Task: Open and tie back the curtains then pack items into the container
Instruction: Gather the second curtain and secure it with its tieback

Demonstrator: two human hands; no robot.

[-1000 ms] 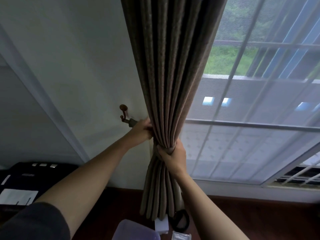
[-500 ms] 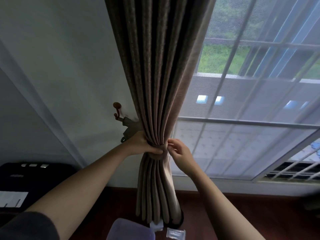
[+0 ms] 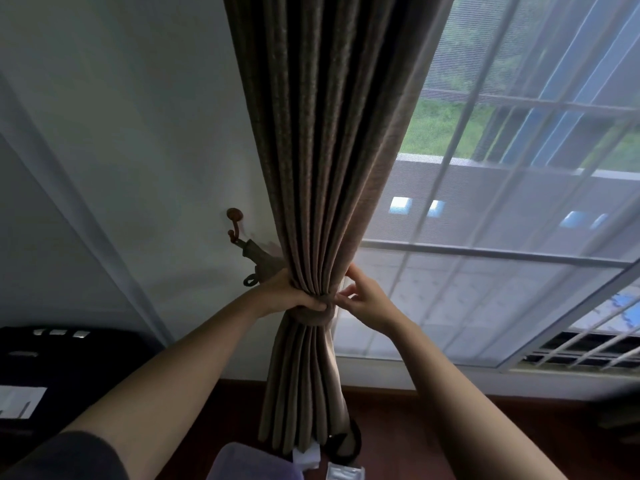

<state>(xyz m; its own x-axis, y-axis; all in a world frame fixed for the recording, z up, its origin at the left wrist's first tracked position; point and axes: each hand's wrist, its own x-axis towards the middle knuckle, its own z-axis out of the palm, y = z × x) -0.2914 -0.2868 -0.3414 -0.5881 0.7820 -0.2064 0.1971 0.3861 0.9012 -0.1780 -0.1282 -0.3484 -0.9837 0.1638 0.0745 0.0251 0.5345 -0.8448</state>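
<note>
while the left hand grips the gathered brown curtain, the right hand pinches its tieback; a lilac container sits at the wooden worktop's near edge.

Curtain: top runs off the upper edge. Tieback: mostly buried under the left hand, far side lost behind the folds. Right hand: fingertips at the curtain's edge, and I can't tell if they pinch anything. Container and packet: cut by the bottom edge. Dark round thing: half behind the hem, unidentifiable.
</note>
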